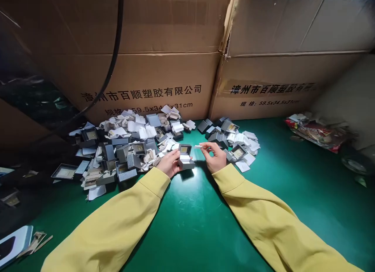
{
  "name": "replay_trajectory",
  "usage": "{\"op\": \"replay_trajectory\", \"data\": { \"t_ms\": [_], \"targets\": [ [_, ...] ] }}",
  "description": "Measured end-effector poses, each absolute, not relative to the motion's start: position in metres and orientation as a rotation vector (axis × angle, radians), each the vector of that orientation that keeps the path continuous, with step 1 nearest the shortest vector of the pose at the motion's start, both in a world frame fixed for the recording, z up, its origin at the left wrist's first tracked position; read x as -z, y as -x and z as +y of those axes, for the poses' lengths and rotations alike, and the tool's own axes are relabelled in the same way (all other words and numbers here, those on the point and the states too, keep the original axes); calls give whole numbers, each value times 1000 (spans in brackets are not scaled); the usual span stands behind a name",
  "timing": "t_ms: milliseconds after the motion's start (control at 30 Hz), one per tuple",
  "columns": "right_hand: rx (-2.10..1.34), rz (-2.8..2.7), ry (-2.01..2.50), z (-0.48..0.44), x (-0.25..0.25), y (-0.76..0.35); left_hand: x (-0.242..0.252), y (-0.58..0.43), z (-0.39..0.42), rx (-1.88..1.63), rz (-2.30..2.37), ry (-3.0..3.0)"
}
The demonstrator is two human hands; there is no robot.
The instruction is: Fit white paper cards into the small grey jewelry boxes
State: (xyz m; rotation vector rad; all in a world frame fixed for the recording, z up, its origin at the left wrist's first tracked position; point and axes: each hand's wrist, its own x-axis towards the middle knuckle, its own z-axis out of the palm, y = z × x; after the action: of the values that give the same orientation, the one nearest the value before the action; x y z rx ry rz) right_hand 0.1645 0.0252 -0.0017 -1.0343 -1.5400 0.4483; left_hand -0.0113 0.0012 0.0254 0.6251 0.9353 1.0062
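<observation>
My left hand (170,164) grips a small grey hinged box (186,164) by its left side. Its lid is raised, with a gold-toned patch inside, and a white insert (184,159) sits in the lower half. To the right, my right hand (215,156) pinches a thin white piece (199,146) between thumb and fingertips, a little apart from the box. Just beyond that hand lies an open grey box (236,152) beside several white pieces (243,139). A large heap of grey boxes (133,160) and white inserts (137,123) spreads left of my left hand.
Cardboard cartons (164,77) stand along the back of the green table (187,225). A black cable (113,61) hangs at the left. A red plastic package (319,133) lies at the far right. At the lower left rests a pale phone-like object (25,237) beside scraps.
</observation>
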Motion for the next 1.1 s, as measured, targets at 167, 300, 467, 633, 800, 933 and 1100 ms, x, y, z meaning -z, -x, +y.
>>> {"op": "replay_trajectory", "data": {
  "t_ms": [167,300,467,633,800,933,1100],
  "targets": [
    [-517,-1686,883,21,0,-158,-24,12,3,-968,893,-632],
    [-417,-1777,871,24,2,-157,-19,12,6,-969,868,-649],
    [-399,-1884,931,27,3,-158,-12,9,7,-974,902,-709],
    [-243,-1911,971,31,2,-157,-12,6,6,-995,909,-739],
    [-317,-1848,1008,35,3,-154,-13,3,2,-1010,935,-781],
    [-393,-1750,1108,35,8,-154,-11,3,0,-987,922,-867],
    [-481,-1744,1147,34,8,-151,-7,5,-2,-988,842,-931]
  ]
}}
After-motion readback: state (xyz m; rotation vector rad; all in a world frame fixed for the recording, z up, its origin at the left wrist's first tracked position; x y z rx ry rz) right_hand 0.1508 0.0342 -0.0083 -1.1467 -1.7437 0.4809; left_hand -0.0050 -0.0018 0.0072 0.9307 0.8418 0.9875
